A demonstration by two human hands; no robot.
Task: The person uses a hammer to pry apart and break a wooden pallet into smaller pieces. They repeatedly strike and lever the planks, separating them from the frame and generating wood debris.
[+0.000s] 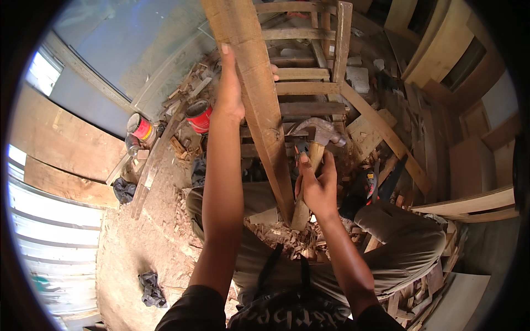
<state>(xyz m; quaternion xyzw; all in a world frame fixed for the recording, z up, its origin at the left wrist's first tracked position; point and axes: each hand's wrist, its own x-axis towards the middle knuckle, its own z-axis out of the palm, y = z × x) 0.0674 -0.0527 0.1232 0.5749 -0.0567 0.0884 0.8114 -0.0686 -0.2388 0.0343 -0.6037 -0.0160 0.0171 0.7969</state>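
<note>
Head view: left fingers (226,60) clasp a plank (256,91), seemingly to steady it. Right fingers (329,167) grip a hammer (324,134) near its head.

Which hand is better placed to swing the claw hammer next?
Probably the right hand: it grips the claw hammer by its wooden handle, while the left hand holds the wooden plank.

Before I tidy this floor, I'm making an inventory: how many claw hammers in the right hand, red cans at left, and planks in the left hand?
Claw hammer in right hand: 1
Red cans at left: 2
Plank in left hand: 1
Total: 4
</note>
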